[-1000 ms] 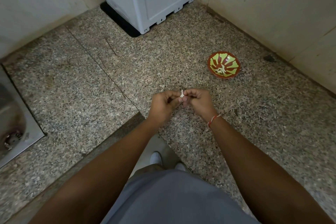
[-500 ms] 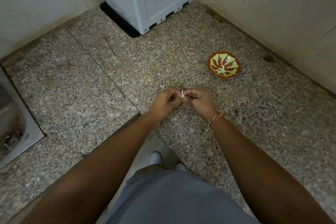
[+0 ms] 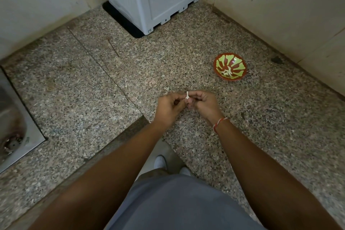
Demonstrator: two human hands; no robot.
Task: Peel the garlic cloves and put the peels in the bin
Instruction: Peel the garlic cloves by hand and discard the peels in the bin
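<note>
white garlic clove (image 3: 187, 95) pinched between left hand (image 3: 169, 107) and right hand (image 3: 204, 105) (above counter edge); bowl (image 3: 230, 67) well apart.

The person's forearms are bare, with no sleeves showing on either one. A thin thread bracelet (image 3: 220, 123) of red and white strands circles the right wrist, sitting just behind the right hand (image 3: 204, 103). The left hand (image 3: 169, 107) and its wrist carry nothing. A plain grey garment (image 3: 179, 205) covers the torso. Below it the toes of two white shoes (image 3: 161, 161) show.
</note>
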